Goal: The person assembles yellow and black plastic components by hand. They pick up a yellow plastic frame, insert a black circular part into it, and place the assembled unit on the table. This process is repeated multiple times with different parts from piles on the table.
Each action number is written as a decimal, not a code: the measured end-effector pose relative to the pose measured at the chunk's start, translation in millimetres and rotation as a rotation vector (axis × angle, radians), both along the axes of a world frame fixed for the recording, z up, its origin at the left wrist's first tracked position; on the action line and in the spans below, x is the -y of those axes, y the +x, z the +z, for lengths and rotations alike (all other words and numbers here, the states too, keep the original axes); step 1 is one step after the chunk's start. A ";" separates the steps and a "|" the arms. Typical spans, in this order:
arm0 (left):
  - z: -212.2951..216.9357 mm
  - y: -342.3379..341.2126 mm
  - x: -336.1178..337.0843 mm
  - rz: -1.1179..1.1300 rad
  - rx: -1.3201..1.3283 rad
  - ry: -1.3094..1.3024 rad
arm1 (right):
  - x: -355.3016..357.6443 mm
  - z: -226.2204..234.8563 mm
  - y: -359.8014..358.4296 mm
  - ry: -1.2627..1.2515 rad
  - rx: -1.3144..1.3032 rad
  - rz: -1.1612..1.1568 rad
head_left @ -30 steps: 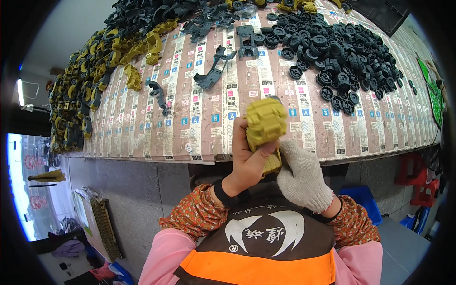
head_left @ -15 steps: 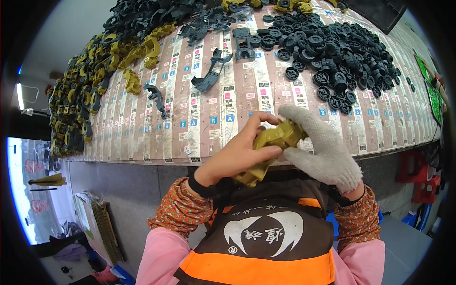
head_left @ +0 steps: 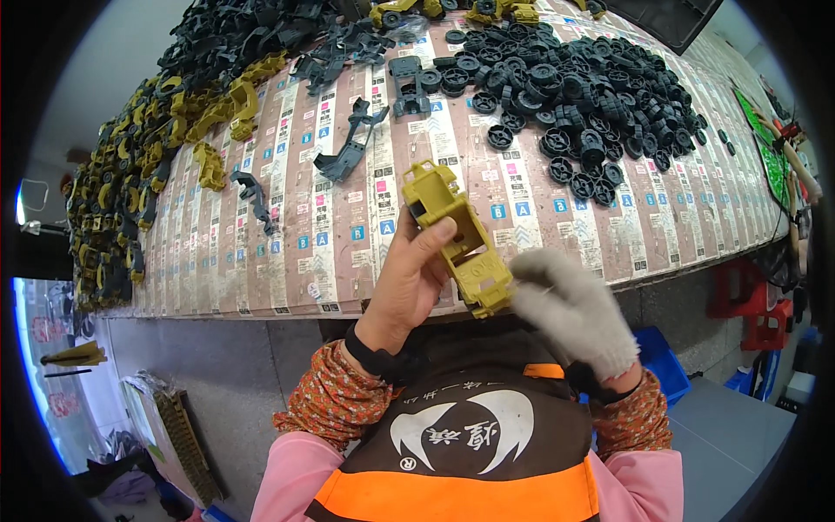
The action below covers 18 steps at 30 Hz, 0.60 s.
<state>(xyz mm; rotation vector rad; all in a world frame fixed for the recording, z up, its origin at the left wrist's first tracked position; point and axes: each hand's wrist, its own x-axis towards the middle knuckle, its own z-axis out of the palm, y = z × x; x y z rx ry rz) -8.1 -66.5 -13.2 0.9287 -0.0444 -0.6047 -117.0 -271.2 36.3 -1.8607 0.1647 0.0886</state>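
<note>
In my bare left hand (head_left: 407, 283) is a yellow toy car body (head_left: 463, 242), its hollow side showing and its length slanting down to the right. The left thumb presses along its edge, with the other fingers behind it. My right hand (head_left: 574, 313), in a whitish knitted glove, is beside the body's lower right end. Its fingers are bent and blurred, so whether they touch or grip the body is unclear. Past the hands, a dark grey toy chassis piece (head_left: 350, 143) and a smaller curved grey part (head_left: 252, 200) lie on the table.
Black toy wheels (head_left: 574, 96) form a heap at the back right. Yellow and dark toy cars (head_left: 117, 187) are piled along the left edge, with grey parts (head_left: 243, 43) behind. A black tray (head_left: 674, 17) is at the far right. Red stools (head_left: 739, 291) stand below the table.
The toy car body has been turned, so its hollow side shows in my left hand. My right hand has moved lower, from the body's upper end to its lower end. The view has shifted slightly.
</note>
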 end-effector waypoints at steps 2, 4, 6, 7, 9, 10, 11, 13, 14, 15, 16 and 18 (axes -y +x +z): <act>-0.5 1.7 -4.2 -0.010 -0.037 -0.048 | 40.5 -8.0 16.3 -0.386 0.230 -0.221; -1.8 0.0 -8.3 -0.025 -0.023 -0.003 | 82.6 -11.8 30.2 -0.765 0.143 -0.453; 10.0 -1.0 -9.0 -0.065 -0.064 -0.005 | 120.5 -26.0 36.0 -0.968 0.048 -0.441; 10.1 -1.7 -8.3 -0.072 -0.049 0.013 | 126.3 -30.5 39.9 -1.063 -0.001 -0.425; 7.2 -2.4 -9.0 -0.107 -0.047 0.018 | 118.9 -34.0 46.6 -1.103 0.036 -0.375; 6.0 -3.2 -9.6 -0.125 -0.048 0.022 | 115.1 -35.2 49.4 -1.122 0.053 -0.350; 5.6 -4.5 -8.7 -0.125 -0.064 0.018 | 115.4 -37.7 52.0 -1.103 0.074 -0.337; 2.3 -6.8 -8.5 -0.134 -0.087 0.014 | 115.1 -42.0 53.6 -0.997 0.114 -0.384; 1.0 -8.0 -8.3 -0.141 -0.099 0.012 | 114.5 -43.3 53.9 -0.945 0.133 -0.408; 0.2 -9.2 -7.7 -0.144 -0.104 0.018 | 113.3 -44.2 54.4 -0.899 0.152 -0.411; -0.4 -10.9 -7.1 -0.148 -0.109 0.024 | 111.8 -44.2 53.2 -0.854 0.170 -0.415; -1.4 -13.0 -7.7 -0.161 -0.112 0.042 | 102.9 -42.7 49.4 -0.592 0.182 -0.416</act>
